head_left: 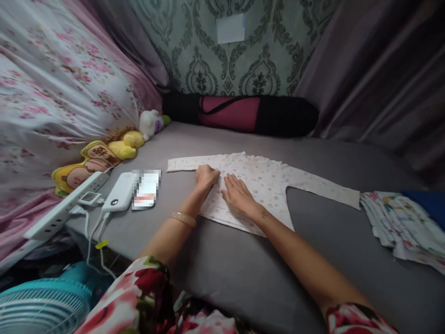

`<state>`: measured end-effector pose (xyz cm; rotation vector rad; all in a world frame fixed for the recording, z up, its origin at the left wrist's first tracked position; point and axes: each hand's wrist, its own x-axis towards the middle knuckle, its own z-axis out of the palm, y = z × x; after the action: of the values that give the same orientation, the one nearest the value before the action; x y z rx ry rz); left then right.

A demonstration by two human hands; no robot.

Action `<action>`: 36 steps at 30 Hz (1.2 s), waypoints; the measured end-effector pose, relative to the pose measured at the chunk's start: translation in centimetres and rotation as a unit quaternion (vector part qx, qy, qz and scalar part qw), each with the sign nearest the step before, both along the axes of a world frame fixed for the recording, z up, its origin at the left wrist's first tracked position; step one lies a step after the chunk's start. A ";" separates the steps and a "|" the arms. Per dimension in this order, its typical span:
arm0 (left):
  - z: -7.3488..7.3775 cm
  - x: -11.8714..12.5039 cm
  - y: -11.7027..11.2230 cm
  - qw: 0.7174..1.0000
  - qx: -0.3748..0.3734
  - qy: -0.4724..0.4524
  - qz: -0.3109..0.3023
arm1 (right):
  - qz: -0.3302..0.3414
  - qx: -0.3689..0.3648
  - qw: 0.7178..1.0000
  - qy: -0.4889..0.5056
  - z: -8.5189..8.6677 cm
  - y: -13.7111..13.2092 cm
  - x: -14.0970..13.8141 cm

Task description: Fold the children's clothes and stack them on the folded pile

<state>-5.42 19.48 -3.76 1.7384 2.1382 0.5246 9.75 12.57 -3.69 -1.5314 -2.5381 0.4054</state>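
Note:
A small white long-sleeved shirt (pixel 264 185) with a faint print lies spread on the grey bed sheet (pixel 222 273), both sleeves stretched out sideways. My left hand (pixel 207 177) is closed at the shirt's left side, just below where that sleeve joins; its fingertips seem to pinch the fabric there. Flat on the middle of the shirt rests my right hand (pixel 238 195), fingers extended and holding nothing. The hem near me partly disappears behind my right forearm.
Folded clothes (pixel 399 227) are stacked at the right. On the left lie a power strip (pixel 69 204), a white power bank (pixel 120 191), a phone (pixel 146 190) and plush toys (pixel 121 147). A long black-and-pink bag (pixel 229 113) lies along the wall; a blue fan (pixel 45 301) stands below.

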 end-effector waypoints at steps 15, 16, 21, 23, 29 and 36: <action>-0.2 -0.9 -1.1 0.950 0.052 0.249 -0.180 | 0.079 -0.020 0.997 0.000 0.3 -2.8 -0.4; 0.1 -1.1 -1.2 0.949 0.046 0.252 -0.185 | 0.116 -0.034 0.993 0.014 0.6 -3.7 0.0; 1.4 -0.1 -1.9 0.946 0.110 0.225 -0.207 | 0.288 -0.168 0.934 0.128 3.1 -6.9 2.5; 1.2 1.2 -1.9 0.942 0.143 0.166 -0.253 | 0.268 -0.211 0.922 0.183 3.7 -5.8 3.9; -1.6 5.4 -1.1 0.933 0.126 0.096 -0.324 | -0.101 0.035 0.987 0.122 0.9 2.3 9.0; -2.6 4.8 -1.3 0.924 0.083 0.192 -0.320 | -0.071 0.041 0.995 -0.058 -1.9 3.7 11.5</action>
<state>-0.60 18.17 -6.38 2.6528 1.6026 0.1925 21.30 16.28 -5.59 -1.7385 -2.4741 0.1970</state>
